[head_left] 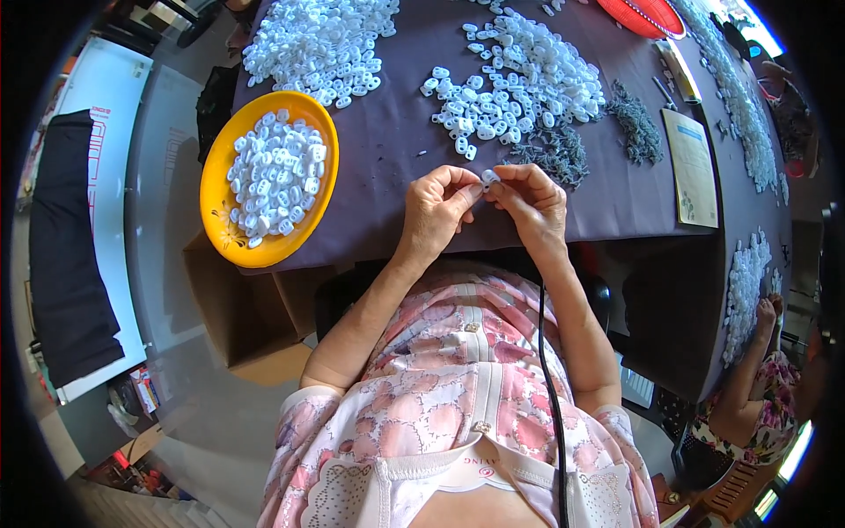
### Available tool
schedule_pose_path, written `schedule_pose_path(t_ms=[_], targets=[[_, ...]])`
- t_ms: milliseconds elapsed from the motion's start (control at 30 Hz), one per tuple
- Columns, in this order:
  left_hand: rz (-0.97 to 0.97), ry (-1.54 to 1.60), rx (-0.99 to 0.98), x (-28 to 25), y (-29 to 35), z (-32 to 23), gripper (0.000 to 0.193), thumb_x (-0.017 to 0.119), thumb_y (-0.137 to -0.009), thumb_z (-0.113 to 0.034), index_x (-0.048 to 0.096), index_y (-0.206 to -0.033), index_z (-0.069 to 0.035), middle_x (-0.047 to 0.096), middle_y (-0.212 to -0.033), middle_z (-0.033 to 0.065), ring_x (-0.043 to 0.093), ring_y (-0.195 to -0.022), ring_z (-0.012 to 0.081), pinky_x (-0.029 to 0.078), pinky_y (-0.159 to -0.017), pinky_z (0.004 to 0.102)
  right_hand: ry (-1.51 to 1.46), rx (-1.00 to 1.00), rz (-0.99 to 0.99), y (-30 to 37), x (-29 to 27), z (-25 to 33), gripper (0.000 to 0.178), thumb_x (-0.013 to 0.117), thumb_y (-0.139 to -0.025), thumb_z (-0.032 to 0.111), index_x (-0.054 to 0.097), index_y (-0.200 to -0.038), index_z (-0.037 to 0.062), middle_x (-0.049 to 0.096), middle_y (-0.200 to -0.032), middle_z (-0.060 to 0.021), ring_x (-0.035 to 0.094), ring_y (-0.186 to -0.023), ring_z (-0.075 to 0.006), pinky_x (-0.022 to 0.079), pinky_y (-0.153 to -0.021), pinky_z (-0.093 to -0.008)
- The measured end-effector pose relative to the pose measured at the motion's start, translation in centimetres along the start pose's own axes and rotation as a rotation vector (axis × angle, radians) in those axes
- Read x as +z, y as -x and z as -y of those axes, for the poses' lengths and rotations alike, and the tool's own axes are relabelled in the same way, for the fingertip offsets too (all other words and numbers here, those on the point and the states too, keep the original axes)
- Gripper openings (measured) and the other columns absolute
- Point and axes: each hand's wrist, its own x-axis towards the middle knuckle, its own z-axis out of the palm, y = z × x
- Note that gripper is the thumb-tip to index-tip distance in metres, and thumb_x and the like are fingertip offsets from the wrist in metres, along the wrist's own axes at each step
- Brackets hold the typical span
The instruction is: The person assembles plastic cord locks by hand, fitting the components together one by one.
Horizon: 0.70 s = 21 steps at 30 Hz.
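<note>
White and small, 1 piece (490,178) is held by the near edge of the dark-covered bench (374,189), pinched by the left hand (440,202) and the right hand (533,204) together. Beyond the hands lie a heap of similar white pieces (524,84) and 2 clumps of grey bits (556,152). To the left, a yellow bowl (216,207) holds more such pieces (276,176).

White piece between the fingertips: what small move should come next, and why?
Probably a light press with the right hand while the left hand steadies: both pinch the white piece by their fingertips, so one can brace against the other. Finer detail is too small to tell.
</note>
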Motion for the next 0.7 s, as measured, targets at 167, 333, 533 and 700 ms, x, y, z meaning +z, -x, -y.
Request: schedule_pose_path(t_ms=[167,333,533,700], targets=[[-0.002,-0.018,0.000,0.14,0.11,-0.23,0.011,0.063,-0.086,-0.012,0.064,-0.086,-0.002,0.061,-0.067,0.0002,0.051,-0.049,0.0038,0.038,-0.041,0.0180,-0.013,0.010,0.030,-0.01,0.04,0.06,0.012,0.064,-0.084,-0.002,0.063,-0.095,-0.0011,0.066,-0.084,-0.0030,0.063,-0.074,-0.0081,0.051,-0.068,-0.0207],[0.024,0.005,-0.015,-0.08,-0.12,0.14,0.013,0.065,-0.086,-0.014,0.063,-0.089,-0.001,0.061,-0.068,0.0001,0.051,-0.049,0.0028,0.038,-0.040,0.0161,0.030,0.044,0.042,-0.21,-0.06,0.33,0.010,0.063,-0.083,-0.003,0.063,-0.093,-0.0008,0.065,-0.083,-0.0023,0.062,-0.074,-0.0074,0.050,-0.068,-0.0206],[0.020,0.020,-0.036,-0.18,-0.15,0.33,0.013,0.065,-0.086,-0.013,0.062,-0.087,0.000,0.061,-0.067,0.0009,0.052,-0.050,0.0035,0.040,-0.041,0.0168,0.072,0.067,0.092,-0.43,-0.10,0.52,0.009,0.062,-0.083,-0.004,0.063,-0.092,-0.0010,0.065,-0.082,-0.0022,0.061,-0.074,-0.0065,0.050,-0.066,-0.0206],[-0.012,0.045,-0.035,-0.06,-0.29,0.43,0.011,0.063,-0.087,-0.011,0.063,-0.085,0.000,0.062,-0.066,0.0018,0.055,-0.051,0.0048,0.046,-0.044,0.0189,0.125,0.086,0.104,-0.62,0.09,1.01,0.010,0.062,-0.083,-0.003,0.064,-0.093,-0.0007,0.066,-0.081,-0.0020,0.061,-0.072,-0.0063,0.048,-0.063,-0.0198]])
